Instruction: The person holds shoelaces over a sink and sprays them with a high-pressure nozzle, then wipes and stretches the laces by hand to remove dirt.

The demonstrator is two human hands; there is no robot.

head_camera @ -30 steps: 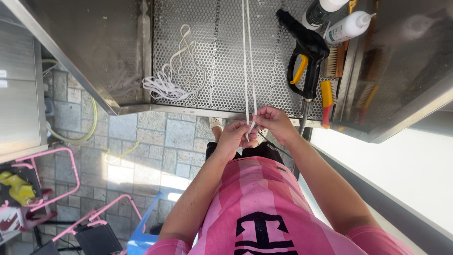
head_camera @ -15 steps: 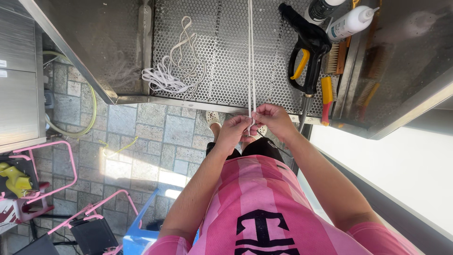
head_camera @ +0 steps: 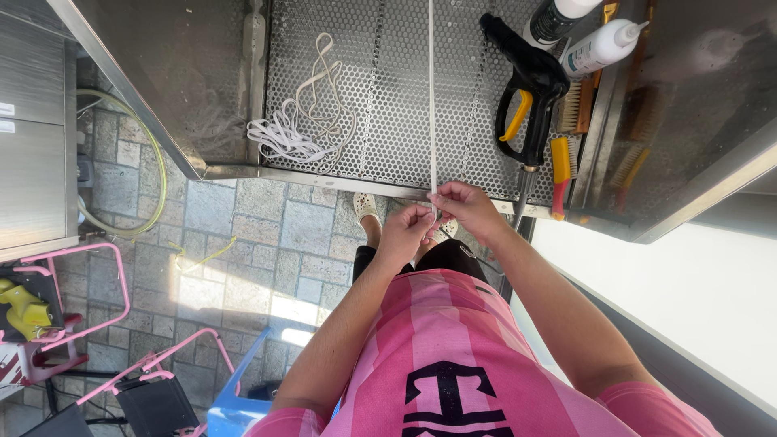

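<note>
Fingers of both hands still pinch the white cord, now straighter.

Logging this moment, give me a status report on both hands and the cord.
Left hand and right hand both pinch the taut white cord. Cord runs straight over the perforated tray. Nothing on its line; spray gun lies beside it.

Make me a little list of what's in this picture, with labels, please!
Left hand: pinches the white lace
Right hand: pinches the same lace, touching the left hand
Lace: pulled straight over the perforated metal tray
Loose laces: piled on the tray, left of the hands
Spray gun: black and yellow, on the tray
Bottles: white, at the top right
Floor: stone tiles
</note>
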